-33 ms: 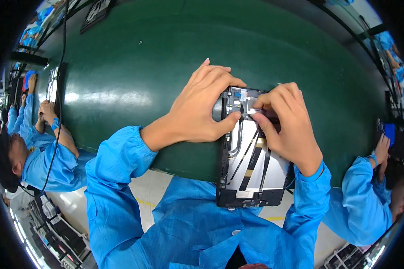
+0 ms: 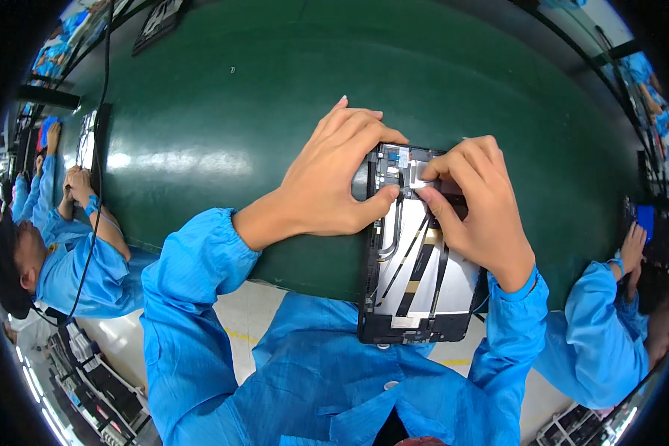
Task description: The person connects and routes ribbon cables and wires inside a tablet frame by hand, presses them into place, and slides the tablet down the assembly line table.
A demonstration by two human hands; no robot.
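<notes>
An opened tablet (image 2: 424, 297) lies face down on the near edge of a green table (image 2: 223, 104), its lower end hanging over the edge toward me. It has a black frame, a silvery inner plate and black flat cables. My left hand (image 2: 334, 178) grips its upper left edge, thumb pressed on the inside near the top. My right hand (image 2: 476, 208) rests on the upper right part and pinches a small silvery strip (image 2: 421, 181) between thumb and forefinger. Both sleeves are blue.
A person in blue (image 2: 67, 245) works at my left, hands on the table edge. Another blue-sleeved person (image 2: 609, 327) sits at my right near a blue object (image 2: 644, 219). A black cable (image 2: 100, 171) hangs down at left. A dark device (image 2: 156, 22) lies far back.
</notes>
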